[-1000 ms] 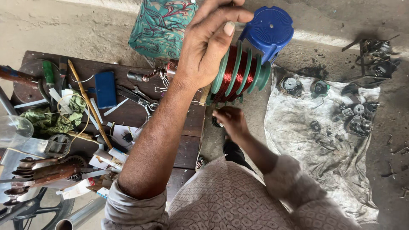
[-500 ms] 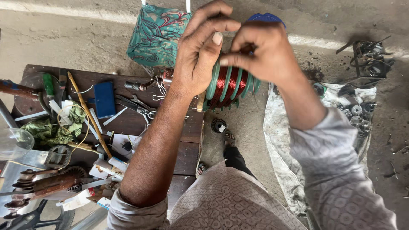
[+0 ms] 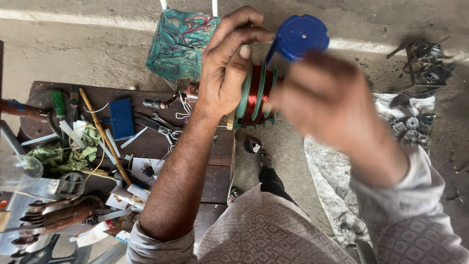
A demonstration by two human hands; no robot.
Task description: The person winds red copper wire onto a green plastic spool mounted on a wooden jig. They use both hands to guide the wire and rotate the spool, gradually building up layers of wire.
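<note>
A copper-wire coil [image 3: 256,98] is held up above the table [image 3: 146,142] edge.
A blue flat box [image 3: 121,119] is seen on the table; the coil's green frame is gripped by the left hand [image 3: 227,73] fingers; the right hand [image 3: 322,98] is blurred, its finger state cannot be told.

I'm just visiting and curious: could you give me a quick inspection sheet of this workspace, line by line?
Surface: dark wooden bench, worn, crowded at its left end.
Job's things: coil of reddish copper wire on green formers, held up above the bench edge.
Clutter: blue flat block, wooden stick, green rag, pliers, paper scraps.
Hands: left hand grips the coil's end; right hand is at the coil's other side, blurred, grip unclear.
Cables: thin white wire loops on the bench.
Surroundings: concrete floor, blue plastic stool, patterned teal cloth, grey sheet with metal parts.
</note>
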